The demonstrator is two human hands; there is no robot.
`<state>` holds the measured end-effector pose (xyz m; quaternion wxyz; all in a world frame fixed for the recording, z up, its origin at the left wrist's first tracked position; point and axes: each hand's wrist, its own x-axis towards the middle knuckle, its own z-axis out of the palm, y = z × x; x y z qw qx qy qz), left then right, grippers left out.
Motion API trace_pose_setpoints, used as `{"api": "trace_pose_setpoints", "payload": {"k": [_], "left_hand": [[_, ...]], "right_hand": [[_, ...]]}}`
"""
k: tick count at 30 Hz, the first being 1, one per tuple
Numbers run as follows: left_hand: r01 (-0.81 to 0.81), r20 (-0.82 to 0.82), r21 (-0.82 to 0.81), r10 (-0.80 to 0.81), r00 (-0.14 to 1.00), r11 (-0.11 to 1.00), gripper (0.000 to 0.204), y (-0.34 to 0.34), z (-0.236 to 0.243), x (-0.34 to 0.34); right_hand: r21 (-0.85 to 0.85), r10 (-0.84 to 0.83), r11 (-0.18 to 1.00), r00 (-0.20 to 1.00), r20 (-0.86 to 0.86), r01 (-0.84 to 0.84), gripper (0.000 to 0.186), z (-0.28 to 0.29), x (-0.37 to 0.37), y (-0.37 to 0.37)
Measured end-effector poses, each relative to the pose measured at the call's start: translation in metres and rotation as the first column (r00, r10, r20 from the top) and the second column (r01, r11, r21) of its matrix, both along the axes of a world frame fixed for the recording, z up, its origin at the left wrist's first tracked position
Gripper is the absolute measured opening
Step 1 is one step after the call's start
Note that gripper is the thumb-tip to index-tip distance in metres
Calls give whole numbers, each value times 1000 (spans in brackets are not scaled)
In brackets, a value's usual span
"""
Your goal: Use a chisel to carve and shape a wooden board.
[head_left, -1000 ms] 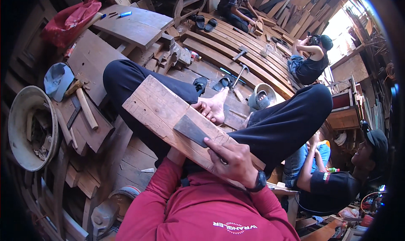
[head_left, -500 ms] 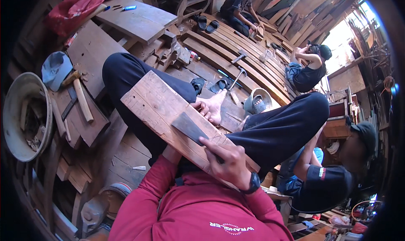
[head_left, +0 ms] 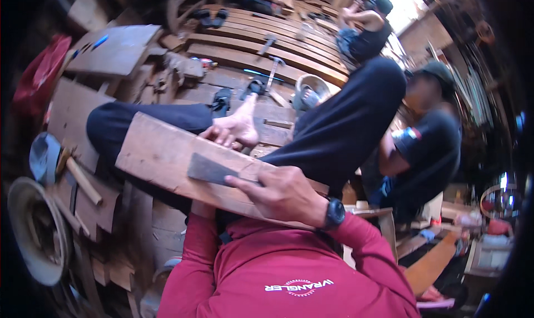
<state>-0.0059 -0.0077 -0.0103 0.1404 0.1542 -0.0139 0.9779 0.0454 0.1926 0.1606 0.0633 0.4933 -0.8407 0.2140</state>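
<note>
A long wooden plank [head_left: 161, 151] lies across my lap, resting on my black-trousered legs. My right hand [head_left: 283, 195], with a black watch at the wrist, presses a flat dark metal scraper blade [head_left: 211, 170] onto the plank's top face. My left red sleeve [head_left: 194, 229] runs under the plank's near edge, so my left hand is hidden. A bare foot [head_left: 236, 126] lies against the plank's far edge.
Two other people sit at the right, one in a black shirt [head_left: 428, 151], one farther back [head_left: 367, 34]. Hammers [head_left: 272, 67] and a bowl [head_left: 308, 90] lie on the floor planks ahead. A round metal pan [head_left: 33, 229] and wood offcuts sit at the left.
The view has swung and drawn closer to the plank. My right hand stays on the scraper, which sits a little farther toward the plank's left end.
</note>
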Motion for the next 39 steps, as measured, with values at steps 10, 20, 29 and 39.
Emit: {"api": "trace_pose_setpoints", "payload": {"k": [10, 20, 29, 39], "left_hand": [[20, -32, -70, -22, 999, 997, 25, -4, 11, 2], [13, 27, -9, -12, 1000, 1000, 32, -4, 38, 8], [-95, -292, -20, 85, 952, 995, 56, -41, 89, 49], [-289, -319, -242, 205, 925, 926, 53, -96, 134, 72]], "right_hand": [[152, 111, 986, 965, -236, -76, 53, -6, -4, -3], [-122, -40, 989, 936, 349, 87, 60, -15, 43, 90], [-386, 79, 916, 889, 450, 114, 73, -11, 41, 106], [-528, 143, 823, 823, 550, 210, 50, -8, 36, 113]]}}
